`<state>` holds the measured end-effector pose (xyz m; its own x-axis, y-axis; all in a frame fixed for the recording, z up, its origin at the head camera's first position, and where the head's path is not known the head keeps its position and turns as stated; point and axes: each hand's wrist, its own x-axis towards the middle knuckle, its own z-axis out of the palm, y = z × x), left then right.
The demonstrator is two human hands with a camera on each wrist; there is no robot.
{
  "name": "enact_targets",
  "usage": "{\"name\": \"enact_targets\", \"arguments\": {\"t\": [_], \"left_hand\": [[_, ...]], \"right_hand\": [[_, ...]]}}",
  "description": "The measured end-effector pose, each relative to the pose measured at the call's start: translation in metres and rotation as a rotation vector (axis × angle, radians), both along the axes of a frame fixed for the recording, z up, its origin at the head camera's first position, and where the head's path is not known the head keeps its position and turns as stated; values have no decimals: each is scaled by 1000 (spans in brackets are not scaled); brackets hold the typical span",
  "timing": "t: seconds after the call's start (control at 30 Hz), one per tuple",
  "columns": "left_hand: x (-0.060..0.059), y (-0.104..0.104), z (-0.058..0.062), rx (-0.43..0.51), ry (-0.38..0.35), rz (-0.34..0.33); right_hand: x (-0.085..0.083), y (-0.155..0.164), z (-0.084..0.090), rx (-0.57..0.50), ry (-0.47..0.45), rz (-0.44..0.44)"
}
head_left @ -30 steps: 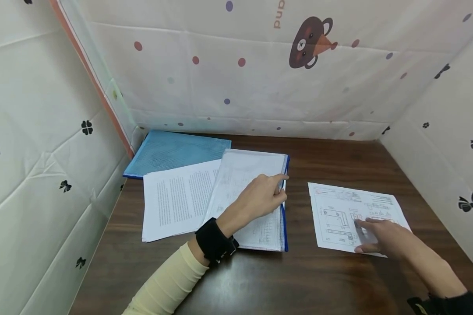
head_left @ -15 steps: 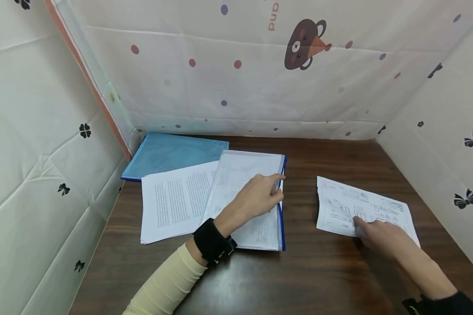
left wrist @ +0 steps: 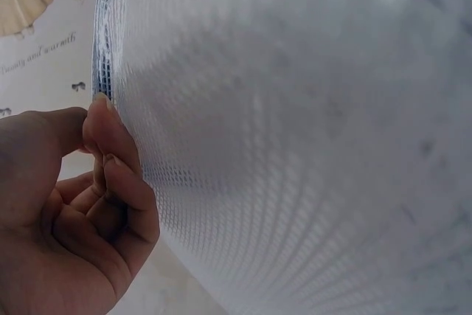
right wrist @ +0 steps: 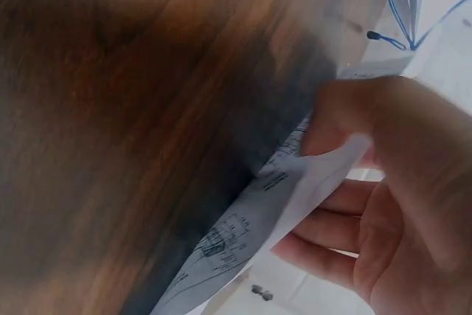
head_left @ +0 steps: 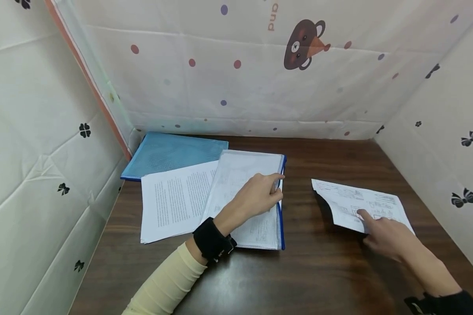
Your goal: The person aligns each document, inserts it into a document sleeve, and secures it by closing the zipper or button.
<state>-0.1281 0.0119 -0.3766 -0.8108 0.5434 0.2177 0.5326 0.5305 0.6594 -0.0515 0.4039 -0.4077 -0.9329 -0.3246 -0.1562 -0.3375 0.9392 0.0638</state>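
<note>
My left hand reaches across a clear mesh zipper pouch with a blue edge. In the left wrist view its thumb and fingertips pinch the pouch's zipper edge, the other fingers curled. At the right, my right hand grips a sheet of paper printed with line drawings by its near edge. The sheet bends, its left part raised off the table with a shadow under it. The right wrist view shows the paper between thumb and fingers, drawings facing the table side.
A stack of printed pages lies left of the mesh pouch, partly under it. Behind it a blue zipper pouch lies by the back wall. The brown wooden table is enclosed by patterned cloth walls on three sides.
The sheet lay flatter under my right hand a second ago; now the hand grips it and it is raised and curved. My left hand has stayed at the pouch's edge.
</note>
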Motion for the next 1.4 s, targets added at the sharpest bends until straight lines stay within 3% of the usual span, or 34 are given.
{"name": "enact_targets", "arguments": {"t": [0.43,0.77,1.0,1.17,1.27,1.4], "left_hand": [[1,-2,-1,-6,2,-20],[1,-1,1,7,-2,-27],[-2,-1,7,-2,16,-19],[-2,-2,8,1,9,-18],[-1,-2,6,1,-10,-22],[0,-3,4,-6,-12,-10]], "right_hand": [[2,-1,-10,17,108,3],[1,11,-9,15,122,-7],[1,20,-4,-112,92,-51],[4,16,-4,-125,102,-86],[8,13,-3,-134,176,-106],[13,10,1,-156,363,-68]]}}
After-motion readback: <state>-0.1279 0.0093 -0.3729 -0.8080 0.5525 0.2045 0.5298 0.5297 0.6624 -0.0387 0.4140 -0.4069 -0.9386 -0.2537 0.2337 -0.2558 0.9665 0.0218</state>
